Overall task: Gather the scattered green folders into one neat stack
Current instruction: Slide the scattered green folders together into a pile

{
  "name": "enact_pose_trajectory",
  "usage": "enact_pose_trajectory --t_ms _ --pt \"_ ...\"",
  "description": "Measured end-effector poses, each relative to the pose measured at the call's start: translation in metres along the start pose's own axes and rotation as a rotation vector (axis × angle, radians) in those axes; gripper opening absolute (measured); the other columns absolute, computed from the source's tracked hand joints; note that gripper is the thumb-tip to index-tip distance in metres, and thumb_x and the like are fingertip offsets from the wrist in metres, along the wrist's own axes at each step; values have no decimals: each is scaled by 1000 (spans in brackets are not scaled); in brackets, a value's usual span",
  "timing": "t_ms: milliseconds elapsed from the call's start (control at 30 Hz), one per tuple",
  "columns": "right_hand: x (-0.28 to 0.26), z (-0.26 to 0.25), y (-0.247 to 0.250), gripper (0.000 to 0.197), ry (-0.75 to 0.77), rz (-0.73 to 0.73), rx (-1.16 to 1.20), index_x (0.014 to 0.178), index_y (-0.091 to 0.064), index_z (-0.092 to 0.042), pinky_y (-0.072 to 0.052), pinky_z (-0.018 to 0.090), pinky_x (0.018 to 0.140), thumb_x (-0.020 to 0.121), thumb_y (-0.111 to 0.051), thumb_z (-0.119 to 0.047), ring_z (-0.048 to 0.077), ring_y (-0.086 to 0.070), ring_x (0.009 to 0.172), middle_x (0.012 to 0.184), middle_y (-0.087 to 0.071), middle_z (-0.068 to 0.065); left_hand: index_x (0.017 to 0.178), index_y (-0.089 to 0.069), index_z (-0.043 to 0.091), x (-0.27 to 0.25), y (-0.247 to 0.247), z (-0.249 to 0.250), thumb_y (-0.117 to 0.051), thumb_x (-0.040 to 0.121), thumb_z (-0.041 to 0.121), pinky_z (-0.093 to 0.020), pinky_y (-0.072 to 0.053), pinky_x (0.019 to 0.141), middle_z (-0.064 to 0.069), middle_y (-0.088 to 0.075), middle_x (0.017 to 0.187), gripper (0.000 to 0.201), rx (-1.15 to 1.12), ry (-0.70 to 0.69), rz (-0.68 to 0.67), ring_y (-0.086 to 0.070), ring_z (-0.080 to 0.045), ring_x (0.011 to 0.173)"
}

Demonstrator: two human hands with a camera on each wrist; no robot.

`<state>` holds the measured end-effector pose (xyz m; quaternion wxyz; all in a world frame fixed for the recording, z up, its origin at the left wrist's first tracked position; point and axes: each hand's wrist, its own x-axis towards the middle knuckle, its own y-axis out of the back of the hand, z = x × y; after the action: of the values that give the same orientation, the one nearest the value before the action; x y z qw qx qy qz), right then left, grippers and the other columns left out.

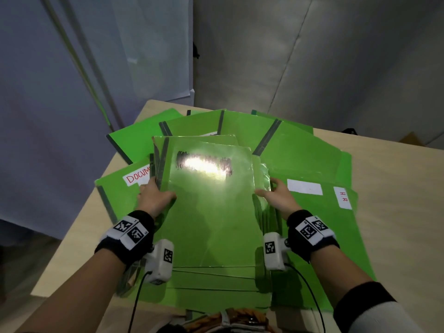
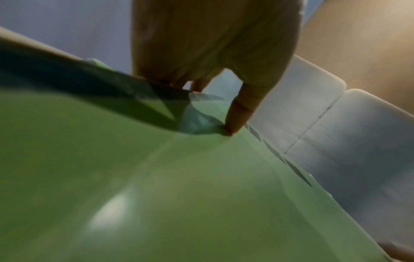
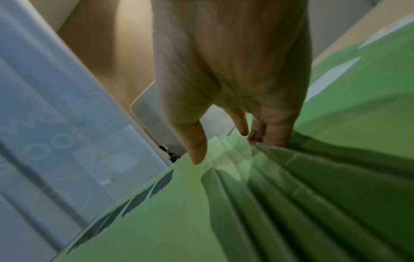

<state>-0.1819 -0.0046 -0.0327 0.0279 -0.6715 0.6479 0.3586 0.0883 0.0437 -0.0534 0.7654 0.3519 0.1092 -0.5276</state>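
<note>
Several glossy green plastic folders point(image 1: 211, 212) form a held bundle at frame centre, gripped at its side edges by left hand point(image 1: 153, 200) and right hand point(image 1: 276, 198), fingers curled round. Gathering is midway; loose folders point(image 1: 300, 150) fanned on the pale tabletop point(image 1: 396, 188) behind need collecting next.
</note>
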Motion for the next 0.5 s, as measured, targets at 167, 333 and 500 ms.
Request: enact_pose_trajectory --t_ms 167,333,500 --pt "-1 -7 -10 68 -13 -17 -6 141 -33 -2 -38 40 104 83 -68 -11 32 -44 130 143 -44 16 136 -34 11 -5 -10 -1 -63 80 5 -32 -54 61 -21 -49 118 64 -30 -4 -19 -55 -27 83" --pt "-3 -1 4 61 6 -15 35 143 -32 -3 -40 41 103 87 -58 1 32 -47 127 140 -47 16 143 -31 12 -7 -7 3 -72 75 6 -41 -49 93 -20 -40 138 80 -78 -62 7 -49 -36 118" --pt "4 16 34 50 151 76 -85 135 -46 1 -47 26 80 87 -47 13 19 -57 94 132 -55 17 151 -13 15 -7 -4 6 -78 70 11 -52 -29 112 -21 -29 153 104 -114 -8 -221 -35 -40 136"
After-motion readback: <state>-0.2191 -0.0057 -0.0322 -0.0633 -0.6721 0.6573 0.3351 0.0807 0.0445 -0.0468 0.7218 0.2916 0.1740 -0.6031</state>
